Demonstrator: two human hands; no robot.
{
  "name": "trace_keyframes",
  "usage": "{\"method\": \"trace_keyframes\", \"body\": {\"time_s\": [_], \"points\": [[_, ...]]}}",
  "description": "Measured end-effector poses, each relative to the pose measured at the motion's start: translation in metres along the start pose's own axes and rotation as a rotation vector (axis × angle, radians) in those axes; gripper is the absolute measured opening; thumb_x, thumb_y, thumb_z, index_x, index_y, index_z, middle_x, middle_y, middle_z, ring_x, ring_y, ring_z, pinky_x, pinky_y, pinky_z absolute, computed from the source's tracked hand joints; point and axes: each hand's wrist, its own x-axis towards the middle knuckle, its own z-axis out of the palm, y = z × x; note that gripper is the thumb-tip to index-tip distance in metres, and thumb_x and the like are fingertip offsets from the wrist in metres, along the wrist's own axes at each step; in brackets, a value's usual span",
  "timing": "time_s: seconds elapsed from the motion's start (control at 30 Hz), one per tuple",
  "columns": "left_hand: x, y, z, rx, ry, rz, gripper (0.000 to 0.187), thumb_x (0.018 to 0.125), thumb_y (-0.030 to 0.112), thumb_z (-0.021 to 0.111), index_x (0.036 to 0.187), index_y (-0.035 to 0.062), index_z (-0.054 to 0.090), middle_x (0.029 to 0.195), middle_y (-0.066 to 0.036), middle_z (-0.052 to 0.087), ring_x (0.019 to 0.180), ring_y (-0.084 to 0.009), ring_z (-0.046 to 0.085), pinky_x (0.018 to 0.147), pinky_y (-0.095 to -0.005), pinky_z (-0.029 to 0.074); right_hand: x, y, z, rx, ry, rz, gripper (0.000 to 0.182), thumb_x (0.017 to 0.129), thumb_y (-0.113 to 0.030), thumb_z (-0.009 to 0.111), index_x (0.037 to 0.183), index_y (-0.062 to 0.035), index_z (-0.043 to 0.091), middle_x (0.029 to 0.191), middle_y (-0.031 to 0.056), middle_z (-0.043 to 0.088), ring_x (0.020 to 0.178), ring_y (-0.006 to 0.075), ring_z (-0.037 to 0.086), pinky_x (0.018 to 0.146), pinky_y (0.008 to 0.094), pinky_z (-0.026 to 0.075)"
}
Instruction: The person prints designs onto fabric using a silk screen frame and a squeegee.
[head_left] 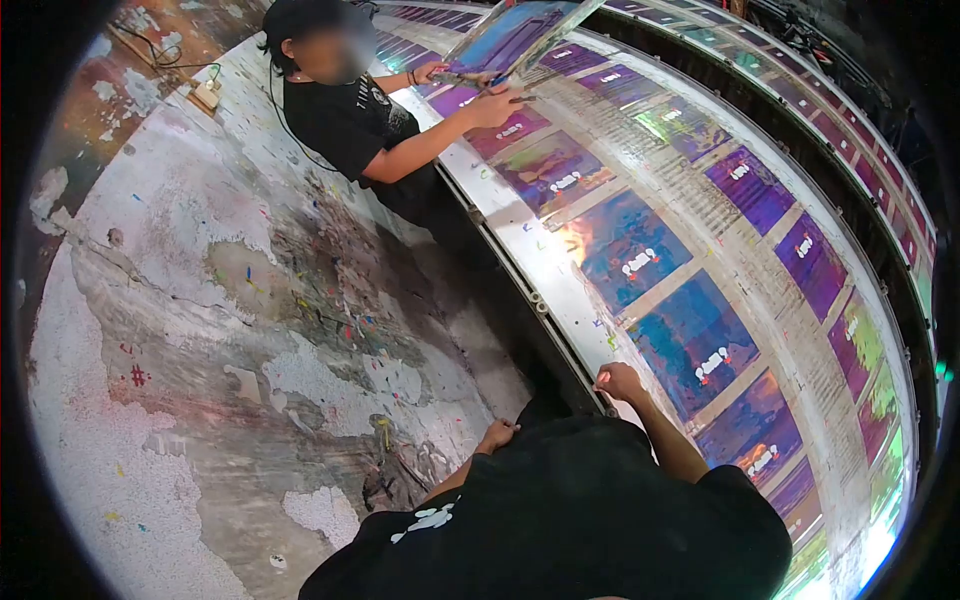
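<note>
My left hand (498, 434) hangs low in front of my body, its fingers curled together. Whether anything is inside them I cannot make out. At the near edge of a long printing table (556, 262), my right hand (620, 382) is closed like a fist; what it grips, if anything, is hidden. Closest to that hand lies a blue printed panel (695, 335) with small white and red marks. Another blue-purple panel (630, 250) lies farther along the table. Below it, a purple and orange panel (750, 425) is beside my right forearm.
A co-worker (365, 120) in black stands farther along the table, both hands at a framed screen (520, 40) held tilted over it. A second row of panels (800, 95) runs behind. The paint-stained floor (250, 350) spreads to the left, with a cable and socket block (205, 97).
</note>
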Motion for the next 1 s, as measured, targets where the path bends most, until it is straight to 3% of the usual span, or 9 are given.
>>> {"method": "trace_keyframes", "body": {"time_s": [0.4, 0.6, 0.67, 0.73, 0.8, 1.0], "points": [[0.015, -0.002, -0.004, 0.125, 0.004, 0.043, 0.041, 0.084, 0.039, 0.074, 0.101, 0.0015, 0.071, 0.102, -0.02, 0.072, 0.098, -0.0309, 0.068, 0.087, -0.0405, 0.051, 0.003, 0.007, 0.005, -0.011, -0.002, -0.028, 0.021, 0.073, -0.035, 0.076, 0.079, -0.0144, 0.072, 0.08, 0.0073, 0.072, 0.079, 0.0293, 0.069, 0.069, 0.0431, 0.052], [0.001, 0.004, -0.005, 0.051, 0.006, 0.037, 0.037, 0.084, 0.036, 0.074, 0.095, 0.0009, 0.072, 0.092, -0.018, 0.073, 0.09, -0.03, 0.07, 0.083, -0.0397, 0.052, 0.004, 0.007, 0.007, 0.033, 0.018, 0.043, 0.018, 0.073, -0.032, 0.072, 0.076, -0.0144, 0.072, 0.074, 0.0054, 0.071, 0.073, 0.0267, 0.069, 0.065, 0.0411, 0.052], [0.005, -0.001, -0.003, 0.039, -0.007, 0.064, 0.037, 0.084, 0.036, 0.075, 0.095, 0.0008, 0.072, 0.091, -0.018, 0.073, 0.087, -0.0288, 0.07, 0.081, -0.0386, 0.052, -0.001, 0.004, 0.004, 0.023, 0.063, -0.024, 0.019, 0.073, -0.032, 0.072, 0.076, -0.0137, 0.072, 0.073, 0.0055, 0.071, 0.073, 0.0263, 0.069, 0.065, 0.0415, 0.052], [0.008, -0.007, 0.001, 0.048, 0.008, 0.079, 0.037, 0.084, 0.035, 0.076, 0.096, 0.0008, 0.072, 0.091, -0.017, 0.073, 0.086, -0.028, 0.07, 0.08, -0.0382, 0.052, -0.004, 0.0, 0.0, 0.016, 0.088, -0.025, 0.02, 0.073, -0.032, 0.073, 0.076, -0.013, 0.072, 0.074, 0.006, 0.071, 0.074, 0.0262, 0.069, 0.066, 0.0415, 0.052], [0.011, -0.007, 0.001, 0.052, 0.037, 0.099, 0.036, 0.084, 0.034, 0.076, 0.096, 0.0008, 0.072, 0.09, -0.017, 0.073, 0.085, -0.0272, 0.07, 0.079, -0.0378, 0.053, -0.003, -0.003, -0.006, 0.127, -0.031, 0.072, 0.019, 0.071, -0.03, 0.077, 0.076, -0.0128, 0.07, 0.079, 0.0089, 0.071, 0.08, 0.0316, 0.068, 0.07, 0.0445, 0.052], [-0.002, 0.008, -0.004, 0.035, 0.013, 0.051, 0.036, 0.084, 0.03, 0.077, 0.101, -0.0009, 0.071, 0.092, -0.017, 0.073, 0.086, -0.0276, 0.07, 0.08, -0.0377, 0.052, -0.001, -0.003, -0.007, 0.107, -0.04, 0.081, 0.027, 0.068, -0.034, 0.082, 0.077, -0.0122, 0.07, 0.078, 0.0067, 0.071, 0.079, 0.0282, 0.068, 0.068, 0.0422, 0.051]]}}
